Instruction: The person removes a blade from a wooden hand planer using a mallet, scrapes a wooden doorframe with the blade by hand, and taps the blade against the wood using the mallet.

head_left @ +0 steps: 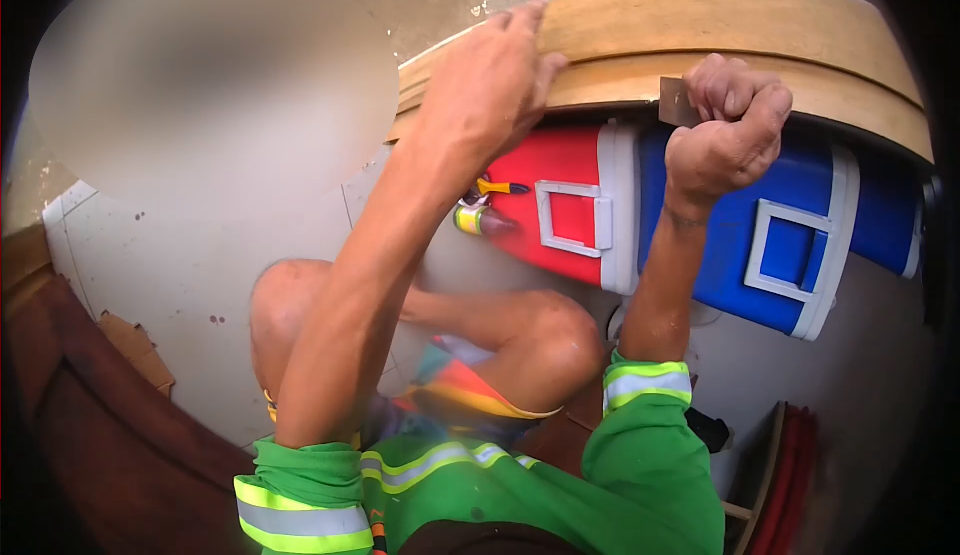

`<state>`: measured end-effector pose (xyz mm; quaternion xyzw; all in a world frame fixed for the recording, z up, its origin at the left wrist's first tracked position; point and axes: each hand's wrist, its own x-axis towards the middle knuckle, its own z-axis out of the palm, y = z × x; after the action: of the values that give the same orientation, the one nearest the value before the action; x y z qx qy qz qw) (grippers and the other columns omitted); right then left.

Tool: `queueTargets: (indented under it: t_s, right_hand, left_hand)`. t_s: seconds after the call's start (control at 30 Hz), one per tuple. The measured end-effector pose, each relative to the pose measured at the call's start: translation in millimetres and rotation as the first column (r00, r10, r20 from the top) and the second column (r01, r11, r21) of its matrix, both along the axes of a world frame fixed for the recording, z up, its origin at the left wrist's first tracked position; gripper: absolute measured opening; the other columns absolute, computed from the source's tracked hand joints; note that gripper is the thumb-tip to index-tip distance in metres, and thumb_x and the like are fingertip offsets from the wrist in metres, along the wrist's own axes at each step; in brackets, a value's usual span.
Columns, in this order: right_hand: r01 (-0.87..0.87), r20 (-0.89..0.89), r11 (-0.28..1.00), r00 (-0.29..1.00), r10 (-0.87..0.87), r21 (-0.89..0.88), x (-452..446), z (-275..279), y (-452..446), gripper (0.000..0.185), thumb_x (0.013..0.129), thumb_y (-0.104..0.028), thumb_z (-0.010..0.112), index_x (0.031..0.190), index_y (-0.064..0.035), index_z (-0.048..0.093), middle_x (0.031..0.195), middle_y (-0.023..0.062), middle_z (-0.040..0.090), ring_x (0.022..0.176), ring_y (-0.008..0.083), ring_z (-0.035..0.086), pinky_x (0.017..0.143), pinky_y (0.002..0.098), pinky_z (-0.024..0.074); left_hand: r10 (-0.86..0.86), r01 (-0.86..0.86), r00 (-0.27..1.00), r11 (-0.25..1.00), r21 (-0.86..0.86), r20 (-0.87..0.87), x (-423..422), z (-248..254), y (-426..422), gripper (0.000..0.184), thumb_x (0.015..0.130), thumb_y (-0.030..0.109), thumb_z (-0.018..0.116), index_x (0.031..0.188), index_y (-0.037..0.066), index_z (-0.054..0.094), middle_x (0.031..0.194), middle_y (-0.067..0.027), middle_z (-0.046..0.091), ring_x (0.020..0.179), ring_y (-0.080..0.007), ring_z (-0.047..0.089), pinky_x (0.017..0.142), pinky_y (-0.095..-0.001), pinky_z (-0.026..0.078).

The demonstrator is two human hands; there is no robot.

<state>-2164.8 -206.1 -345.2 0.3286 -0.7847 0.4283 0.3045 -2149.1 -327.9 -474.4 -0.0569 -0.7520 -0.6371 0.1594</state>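
Note:
A long, light-brown wooden panel (720, 15) with a grooved lower edge stretches across the top right. My left hand (497, 75) rests against its left part, the fingers apart and reaching to the top edge. Lower down on the right, my right hand (728, 120) is closed round a small flat, brownish rectangular piece (677, 102), which sticks out to the left against the panel's lower edge. Whether that piece is a scraper or a pad I cannot tell.
Below the panel stand a red cooler (520, 230) and a blue cooler (700, 265) with white handles. A yellow-handled brush (500, 187) and a bottle (480, 220) lie by the red one. Dark red wood (110, 425) is at lower left; cardboard (137, 353) lies beside it.

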Motion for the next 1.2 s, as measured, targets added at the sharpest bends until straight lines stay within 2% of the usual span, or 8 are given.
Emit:
queueTargets:
  t_s: [0.27,0.47,0.5,0.6,0.7,0.77,0.97,1.2]
  right_hand:
    - [-0.084,-0.015,0.996,0.996,0.085,0.039,-2.8,2.3,12.5,0.036,0.103,-0.020,0.031,0.069,-0.0090,0.030,0.056,-0.0007,0.028,0.048,0.0098,0.029,0.043,0.0253,0.0269]
    - [-0.269,0.113,0.959,0.954,0.278,-0.088,18.6,48.1,0.4,0.038,0.103,-0.021,0.035,0.067,-0.0090,0.034,0.057,0.0004,0.033,0.046,0.0098,0.030,0.042,0.0252,0.0287]
    - [-0.078,-0.454,0.956,0.867,0.206,0.284,-9.3,39.6,5.1,0.039,0.104,-0.022,0.034,0.067,-0.0087,0.034,0.056,0.0003,0.034,0.046,0.0096,0.031,0.043,0.0248,0.0279]
    - [-0.145,0.059,0.988,0.988,0.142,0.046,-2.3,-1.0,9.5,0.039,0.104,-0.022,0.033,0.067,-0.0082,0.035,0.055,0.0002,0.038,0.047,0.0086,0.034,0.043,0.0247,0.0248]
    - [0.126,-0.408,0.950,0.913,0.002,0.285,-10.7,17.8,7.7,0.039,0.103,-0.022,0.031,0.067,-0.0083,0.034,0.055,-0.0004,0.035,0.046,0.0077,0.032,0.043,0.0233,0.0236]
    - [-0.113,0.021,0.993,0.993,0.113,-0.029,16.4,40.4,-9.2,0.035,0.099,-0.021,0.035,0.067,-0.0093,0.029,0.057,-0.0010,0.028,0.052,0.0102,0.025,0.046,0.0251,0.0251]
    - [0.096,-0.290,0.985,0.956,-0.052,0.141,-0.4,7.6,2.1,0.038,0.102,-0.020,0.033,0.065,-0.0099,0.030,0.055,0.0003,0.032,0.048,0.0100,0.031,0.046,0.0238,0.0285]
    - [-0.084,-0.053,0.991,0.995,0.090,0.107,-5.4,5.5,13.4,0.042,0.102,-0.030,0.035,0.066,-0.0081,0.033,0.055,0.0013,0.037,0.050,0.0107,0.035,0.047,0.0245,0.0292]
  left_hand:
    - [-0.129,0.153,0.980,0.975,0.162,-0.152,-36.2,-21.5,30.6,0.059,0.090,0.038,0.063,0.137,0.008,0.048,0.142,-0.0227,0.044,0.125,-0.0385,0.049,0.104,-0.0410,0.041]
    - [-0.292,0.287,0.956,0.941,0.178,0.001,-39.5,-36.0,16.5,0.060,0.083,-0.009,0.031,0.134,0.012,0.055,0.140,-0.0123,0.051,0.125,-0.0331,0.053,0.104,-0.0351,0.043]
    - [-0.316,0.306,0.948,0.938,0.164,0.034,-40.2,-35.8,13.1,0.061,0.082,-0.010,0.030,0.134,0.012,0.055,0.139,-0.0129,0.052,0.125,-0.0326,0.053,0.104,-0.0349,0.043]
    - [-0.333,0.313,0.940,0.929,0.199,0.077,-42.4,-23.8,3.2,0.068,0.077,-0.012,0.027,0.134,0.012,0.055,0.136,-0.0159,0.054,0.125,-0.0317,0.053,0.102,-0.0347,0.044]
    - [-0.323,0.307,0.945,0.933,0.189,0.057,-45.4,-22.9,-2.2,0.068,0.076,-0.012,0.028,0.134,0.011,0.055,0.133,-0.0177,0.056,0.124,-0.0327,0.054,0.102,-0.0352,0.044]
    - [-0.294,0.285,0.955,0.948,0.144,0.049,-46.1,-28.4,-3.7,0.067,0.075,-0.011,0.029,0.133,0.011,0.056,0.131,-0.0183,0.058,0.123,-0.0335,0.054,0.103,-0.0352,0.044]
    - [-0.353,0.342,0.924,0.935,0.095,0.148,-49.1,-42.8,2.3,0.069,0.074,-0.010,0.031,0.131,0.017,0.058,0.130,-0.0172,0.058,0.120,-0.0336,0.056,0.104,-0.0347,0.042]
    - [-0.368,0.360,0.926,0.928,0.094,0.088,-58.9,-50.9,-1.7,0.069,0.075,-0.010,0.032,0.131,0.019,0.059,0.132,-0.0130,0.057,0.121,-0.0321,0.056,0.105,-0.0348,0.041]
